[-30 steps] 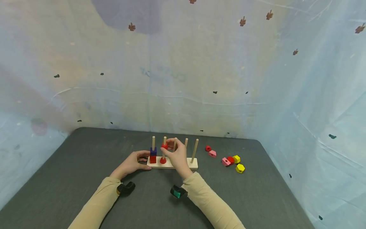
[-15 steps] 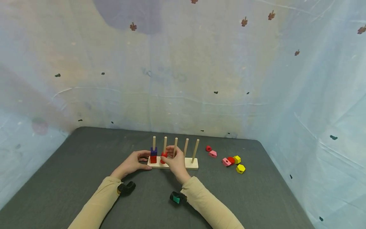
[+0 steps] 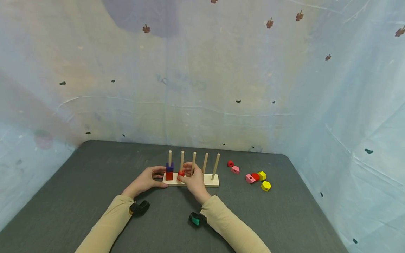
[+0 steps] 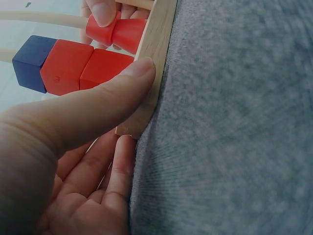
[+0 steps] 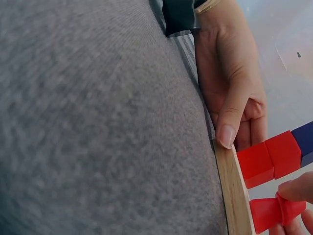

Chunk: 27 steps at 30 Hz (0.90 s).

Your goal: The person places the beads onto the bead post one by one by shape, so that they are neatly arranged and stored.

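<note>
The pale wooden peg board (image 3: 211, 181) on the grey table (image 3: 158, 232) has five plain round pegs (image 3: 216, 167). On the second from the left, the right hand (image 3: 196, 180) is pinching a smooth red bead (image 4: 98, 32) right against another red piece (image 4: 131, 37) that's wider at its base. Left hand's (image 3: 146, 181) gripping the board's end, beside two boxy red blocks (image 4: 65, 66) topped with dark blue (image 4: 30, 64).

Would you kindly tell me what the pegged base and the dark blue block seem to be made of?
The pegged base looks like bare, matte wood: pale tan with faint grain along its edge. The dark blue block, smooth and evenly coloured, may be painted wood or plastic.
</note>
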{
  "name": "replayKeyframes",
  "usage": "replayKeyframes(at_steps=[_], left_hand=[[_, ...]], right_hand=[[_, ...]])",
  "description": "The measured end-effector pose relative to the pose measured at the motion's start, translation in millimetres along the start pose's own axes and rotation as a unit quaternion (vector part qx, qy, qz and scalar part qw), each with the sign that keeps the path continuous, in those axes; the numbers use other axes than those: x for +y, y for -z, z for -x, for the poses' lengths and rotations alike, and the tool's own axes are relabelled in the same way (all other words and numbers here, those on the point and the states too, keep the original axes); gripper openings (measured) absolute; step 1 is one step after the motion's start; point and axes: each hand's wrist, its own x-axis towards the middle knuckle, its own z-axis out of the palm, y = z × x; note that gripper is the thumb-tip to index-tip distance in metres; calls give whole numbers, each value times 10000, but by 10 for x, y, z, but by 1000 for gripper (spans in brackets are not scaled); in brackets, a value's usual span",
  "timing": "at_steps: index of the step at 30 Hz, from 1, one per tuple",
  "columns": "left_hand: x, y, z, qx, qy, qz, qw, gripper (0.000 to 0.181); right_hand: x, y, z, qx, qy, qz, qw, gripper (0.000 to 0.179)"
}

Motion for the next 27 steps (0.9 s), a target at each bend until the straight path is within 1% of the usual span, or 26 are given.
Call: replayKeyframes(at_steps=[4,8,12,15,17,20,24,26,27], left_hand=[[3,5,-5,1,-10,22,10000,72],[1,7,-4,-5,41,27,10000,73],[1,5,0,12,70,-9,10000,73],[-2,-1,2,37,48,-41,10000,73],[3,-3,3,52,15,-47,10000,74],[14,-5,4,69,-1,-44,10000,74],[25,-12,6,100,55,-44,9999,74],[22,-16,6,81,55,-38,9999,73],[20,-18,6,79,55,-33,9999,73]], right_hand=[[8,6,-4,-38,26,29,10000,43],[-39,39,32,-194,131,-27,9997,43],[-247,126,156,-415,265,-120,9987,44],[-396,205,261,-580,277,-139,9978,46],[-420,253,300,-694,303,-139,9970,49],[-288,319,304,-809,439,131,9957,55],[-92,424,318,-930,542,787,9911,66],[-82,491,363,-1000,513,1034,9883,67],[-83,525,388,-1046,526,1062,9874,67]])
